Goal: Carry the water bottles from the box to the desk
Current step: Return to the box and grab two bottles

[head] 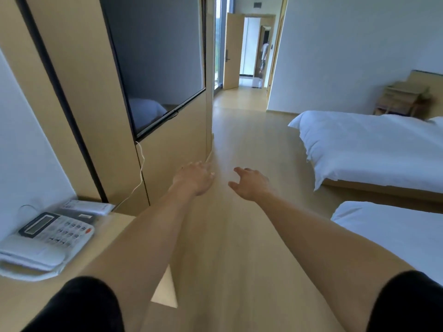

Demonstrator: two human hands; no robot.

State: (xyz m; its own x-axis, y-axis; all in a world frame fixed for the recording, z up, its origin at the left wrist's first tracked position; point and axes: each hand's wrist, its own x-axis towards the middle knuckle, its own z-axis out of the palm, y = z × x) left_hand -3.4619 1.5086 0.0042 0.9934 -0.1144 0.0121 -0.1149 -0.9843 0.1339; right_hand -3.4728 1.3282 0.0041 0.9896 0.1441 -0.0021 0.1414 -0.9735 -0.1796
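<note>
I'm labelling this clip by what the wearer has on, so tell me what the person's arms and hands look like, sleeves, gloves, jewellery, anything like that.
Both arms wear short black sleeves that end near the bottom of the picture; the forearms below them are bare. The left hand and the right hand are bare too: no gloves. No watch, bracelet or ring shows on either, though the hands are slightly blurred, so a thin ring could be missed.

Single head-worn wide-angle view, looking forward and down along both outstretched arms. Left hand [195, 178] and right hand [250, 183] sit mid-frame, over the wooden floor [239, 140]. The desk [115, 231] lies close at lower left; the beds [374, 144] stand at right. The open door [231, 51] is far ahead. Straight lines bow towards the frame edges.
</note>
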